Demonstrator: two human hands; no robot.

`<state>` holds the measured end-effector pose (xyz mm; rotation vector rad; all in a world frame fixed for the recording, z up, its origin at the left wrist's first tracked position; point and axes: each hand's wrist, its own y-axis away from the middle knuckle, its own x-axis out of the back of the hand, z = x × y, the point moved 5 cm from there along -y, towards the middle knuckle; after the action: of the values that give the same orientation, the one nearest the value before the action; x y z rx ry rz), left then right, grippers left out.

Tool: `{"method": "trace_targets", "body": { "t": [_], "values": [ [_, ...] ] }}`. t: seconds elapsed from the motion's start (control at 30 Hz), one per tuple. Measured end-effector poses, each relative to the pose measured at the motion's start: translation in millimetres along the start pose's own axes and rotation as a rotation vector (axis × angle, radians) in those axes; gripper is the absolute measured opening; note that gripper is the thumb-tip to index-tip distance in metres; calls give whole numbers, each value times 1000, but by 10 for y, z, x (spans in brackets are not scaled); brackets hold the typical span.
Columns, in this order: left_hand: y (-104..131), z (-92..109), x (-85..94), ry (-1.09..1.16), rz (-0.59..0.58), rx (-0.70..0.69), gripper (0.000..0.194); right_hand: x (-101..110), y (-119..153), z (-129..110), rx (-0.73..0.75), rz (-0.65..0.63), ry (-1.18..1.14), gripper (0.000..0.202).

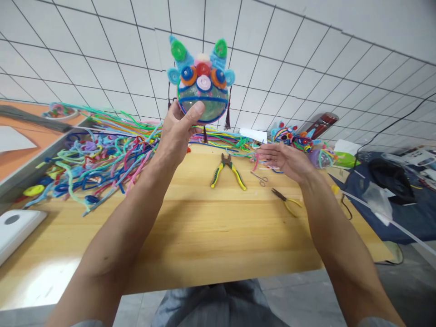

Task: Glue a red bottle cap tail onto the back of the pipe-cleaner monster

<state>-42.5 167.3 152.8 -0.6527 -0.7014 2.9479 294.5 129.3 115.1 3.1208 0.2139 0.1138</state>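
In my left hand is a round clear ornament with a horned animal face made of coiled pipe cleaners. It is raised above the far side of the table, its face turned toward me, and dark tassels hang from it. My thumb presses on its lower front. My right hand holds nothing; its fingers are stretched out toward the left, apart from the ornament. Below it lie small scissors and needle-nose pliers with yellow handles. Yellow-and-green pliers rest open on the wood between my hands.
Loose pipe cleaners heap on the left of the wooden table. Against the tiled wall stand more colourful figures and a dark red bottle. A white device sits at the left, a dark blue cloth at the right.
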Motion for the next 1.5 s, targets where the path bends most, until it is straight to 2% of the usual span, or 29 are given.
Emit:
{"method": "trace_targets", "body": {
  "t": [0.23, 0.43, 0.63, 0.77, 0.93, 1.2, 1.37, 1.5],
  "values": [
    [58, -27, -82, -3, -4, 12, 63, -435, 88, -224, 27, -100, -92, 67],
    [134, -162, -162, -12, 10, 6, 68, -970, 145, -254, 66, -258, -128, 69],
    [286, -374, -305, -30, -34, 52, 63, -1308, 25, -243, 228, -110, -130, 65],
    [389, -460, -385, -51, -44, 43, 62, -1355, -65, -184, 281, -44, -184, 66],
    [467, -515, -476, -11, -55, 45, 74, -1340, -106, -113, 293, -4, -336, 70],
    [587, -701, -572, 37, -147, 120, 74, -1361, -163, -20, 381, 122, -354, 68],
    [644, -866, -615, 164, -155, 200, 79, -1397, -196, 81, 428, 163, -423, 66],
    [646, -870, -637, 275, -131, 225, 83, -1413, -197, 147, 431, 241, -407, 72]
  ]
}}
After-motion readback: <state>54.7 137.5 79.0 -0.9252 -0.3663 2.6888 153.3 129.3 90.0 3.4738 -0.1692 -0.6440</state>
